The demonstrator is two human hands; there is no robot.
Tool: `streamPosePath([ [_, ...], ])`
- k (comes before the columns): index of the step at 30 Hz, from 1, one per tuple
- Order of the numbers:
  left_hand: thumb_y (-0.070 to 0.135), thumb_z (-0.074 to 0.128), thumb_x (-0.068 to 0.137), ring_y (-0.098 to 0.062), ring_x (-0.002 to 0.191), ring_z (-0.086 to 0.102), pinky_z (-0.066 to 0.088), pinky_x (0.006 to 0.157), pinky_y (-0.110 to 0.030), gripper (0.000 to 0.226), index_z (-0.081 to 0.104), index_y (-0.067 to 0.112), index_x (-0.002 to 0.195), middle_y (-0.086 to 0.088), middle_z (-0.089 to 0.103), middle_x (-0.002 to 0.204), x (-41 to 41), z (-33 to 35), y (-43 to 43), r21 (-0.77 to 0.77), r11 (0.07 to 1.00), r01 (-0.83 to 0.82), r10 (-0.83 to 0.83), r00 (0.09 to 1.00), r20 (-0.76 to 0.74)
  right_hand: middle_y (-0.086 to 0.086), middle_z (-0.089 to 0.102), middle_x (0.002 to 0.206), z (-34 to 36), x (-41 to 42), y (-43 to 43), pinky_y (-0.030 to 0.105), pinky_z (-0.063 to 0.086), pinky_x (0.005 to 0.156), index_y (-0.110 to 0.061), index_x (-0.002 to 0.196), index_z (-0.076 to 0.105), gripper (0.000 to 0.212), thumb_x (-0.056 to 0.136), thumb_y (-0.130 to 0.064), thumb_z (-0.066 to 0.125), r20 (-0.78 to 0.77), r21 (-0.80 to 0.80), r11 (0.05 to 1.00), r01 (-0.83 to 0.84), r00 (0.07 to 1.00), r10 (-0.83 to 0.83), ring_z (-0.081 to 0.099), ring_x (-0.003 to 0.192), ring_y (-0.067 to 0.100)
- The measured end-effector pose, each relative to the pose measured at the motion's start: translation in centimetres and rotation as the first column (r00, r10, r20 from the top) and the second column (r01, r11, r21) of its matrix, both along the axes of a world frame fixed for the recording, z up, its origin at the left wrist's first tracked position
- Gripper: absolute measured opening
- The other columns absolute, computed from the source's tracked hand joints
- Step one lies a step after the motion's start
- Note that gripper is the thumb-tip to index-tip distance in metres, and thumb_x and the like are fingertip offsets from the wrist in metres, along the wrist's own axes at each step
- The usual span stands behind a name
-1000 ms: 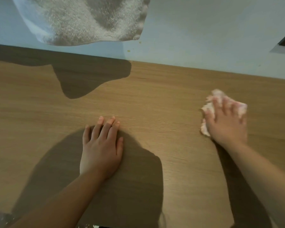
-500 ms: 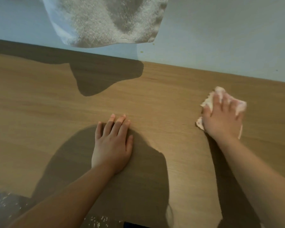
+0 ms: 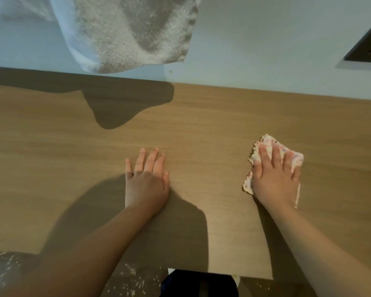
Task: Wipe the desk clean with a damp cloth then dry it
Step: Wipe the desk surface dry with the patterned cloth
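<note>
**Desk** (image 3: 212, 129): pale wood-grain top that fills most of the view. The far edge meets the wall and the near edge runs along the bottom.

**Left hand** (image 3: 146, 183): palm down, flat on the desk near its middle. The fingers are straight and close together, pointing to the far edge. It holds nothing. The forearm crosses the near edge at the left.

**Right hand** (image 3: 274, 181): palm down on top of the cloth. The fingers are straight and a little spread, pressing the cloth onto the desk and not curled round it. The forearm runs back to the near right.

**Cloth** (image 3: 266, 139): small and crumpled, white with faint coloured dots and a frilled edge. It lies on the right half of the desk, about midway between the far and near edges, well apart from the left hand. It shows beyond the fingertips, along the thumb side, and as a thin strip at the little-finger side. The rest is hidden under the palm.

**Towel** (image 3: 126, 33): white terry, hanging against the wall left of centre. Its lower end stops just above the far edge. It casts a dark shadow on the desk along that edge.

**Wall** (image 3: 266, 50): pale and plain. There is a dark recess (image 3: 368, 46) at the upper right; I cannot tell what it is.

**Shadow** (image 3: 99, 211): broad and rounded, on the desk by the near edge, around the left forearm.

**Floor** (image 3: 4, 266): speckled, seen below the near edge at the lower left. A dark shape (image 3: 199, 284) sits under the middle of the near edge; I cannot tell what it is.
</note>
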State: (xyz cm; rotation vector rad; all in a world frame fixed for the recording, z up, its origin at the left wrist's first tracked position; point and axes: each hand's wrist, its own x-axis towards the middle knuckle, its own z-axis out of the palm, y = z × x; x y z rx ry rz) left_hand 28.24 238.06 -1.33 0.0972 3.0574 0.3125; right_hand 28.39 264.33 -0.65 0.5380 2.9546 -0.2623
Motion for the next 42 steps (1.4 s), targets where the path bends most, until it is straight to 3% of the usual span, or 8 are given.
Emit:
streamPosePath([
  [6, 0.031, 0.024, 0.098, -0.028, 0.143, -0.002, 0.005, 0.112, -0.058, 0.049, 0.017, 0.024, 0.146, -0.007, 0.005, 0.157, -0.6, 1.1, 3.5, -0.066, 0.996, -0.066, 0.075, 0.986, 0.148, 0.004, 0.035, 0.148, -0.9, 5.1, -5.6, 0.049, 0.014, 0.106, -0.027, 0.143, 0.029, 0.055, 0.09, -0.041, 0.026, -0.018, 0.094, 0.651, -0.753, 0.653, 0.757, 0.025, 0.137, 0.032],
  [10, 0.031, 0.021, 0.098, -0.021, 0.143, -0.009, 0.001, 0.109, -0.062, 0.051, 0.013, 0.023, 0.148, 0.0, 0.0, 0.157, -0.5, 0.8, 6.5, -0.075, 0.995, -0.059, 0.069, 0.987, 0.147, -0.001, 0.008, 0.157, -0.7, -0.1, 4.6, 0.048, 0.01, 0.114, -0.029, 0.148, 0.005, 0.062, 0.089, -0.045, -0.001, -0.002, 0.124, 0.939, -0.322, 0.946, 0.325, 0.003, 0.144, 0.026],
  [13, 0.027, 0.024, 0.097, -0.017, 0.143, -0.011, -0.002, 0.109, -0.063, 0.052, 0.011, 0.028, 0.148, 0.005, -0.001, 0.157, -1.2, 1.3, 9.1, -0.052, 0.998, 0.021, -0.011, 0.983, 0.185, -0.003, -0.002, 0.158, 0.1, -1.4, 8.3, 0.048, 0.0, 0.115, -0.031, 0.15, 0.005, 0.053, 0.098, -0.043, 0.009, 0.009, -0.022, 0.996, 0.082, 0.997, -0.082, -0.005, 0.144, 0.024],
  [16, 0.028, 0.027, 0.096, -0.014, 0.142, -0.012, -0.005, 0.107, -0.065, 0.054, 0.011, 0.033, 0.147, 0.01, -0.003, 0.157, -3.7, 1.7, 12.2, -0.016, 1.0, -0.026, 0.029, 0.966, 0.256, 0.002, 0.014, 0.156, -0.8, 1.6, 5.0, 0.048, 0.003, 0.113, -0.027, 0.148, 0.018, 0.053, 0.097, -0.04, 0.018, -0.097, 0.055, 0.982, -0.181, 0.978, 0.186, 0.009, 0.143, 0.03],
  [20, 0.036, 0.02, 0.098, -0.015, 0.143, -0.012, -0.006, 0.11, -0.059, 0.052, 0.007, 0.031, 0.148, 0.008, -0.003, 0.157, -5.7, 1.2, 15.9, -0.037, 0.999, 0.027, -0.019, 0.982, 0.188, 0.004, 0.041, 0.145, -1.1, 2.6, 6.7, 0.048, 0.018, 0.106, -0.025, 0.141, 0.037, 0.053, 0.09, -0.037, 0.029, -0.047, 0.117, 0.728, -0.676, 0.728, 0.684, 0.036, 0.133, 0.033],
  [28, 0.045, 0.009, 0.089, -0.016, 0.143, 0.0, -0.003, 0.111, -0.054, 0.057, 0.024, 0.032, 0.143, 0.008, 0.017, 0.154, -5.0, -0.2, 16.7, 0.005, 1.0, -0.021, 0.021, 1.0, 0.012, -0.002, -0.004, 0.157, -0.3, -9.3, 16.6, 0.049, -0.006, 0.114, -0.033, 0.149, 0.004, 0.052, 0.098, -0.042, 0.012, 0.032, 0.017, 0.992, 0.126, 0.991, -0.126, -0.007, 0.144, 0.026],
  [35, 0.043, 0.021, 0.088, -0.019, 0.141, 0.021, 0.01, 0.11, -0.057, 0.056, 0.045, 0.026, 0.136, 0.002, 0.039, 0.146, -5.0, -0.5, 16.9, 0.028, 0.998, -0.056, 0.057, 0.997, -0.046, -0.009, 0.002, 0.157, -0.4, -12.6, 2.9, 0.046, -0.007, 0.112, -0.04, 0.147, 0.01, 0.049, 0.099, -0.046, 0.018, -0.092, -0.047, 0.804, -0.593, 0.804, 0.587, -0.006, 0.144, 0.021],
  [42, 0.044, 0.025, 0.089, -0.021, 0.139, 0.024, 0.013, 0.109, -0.058, 0.053, 0.045, 0.027, 0.136, 0.0, 0.04, 0.145, -5.0, -0.9, 16.8, 0.022, 0.998, -0.052, 0.053, 0.996, -0.076, -0.008, 0.0, 0.157, -0.9, -17.8, 11.4, 0.045, -0.004, 0.113, -0.039, 0.148, 0.011, 0.05, 0.098, -0.044, 0.017, -0.054, -0.004, 0.934, -0.357, 0.933, 0.356, -0.006, 0.144, 0.02],
])
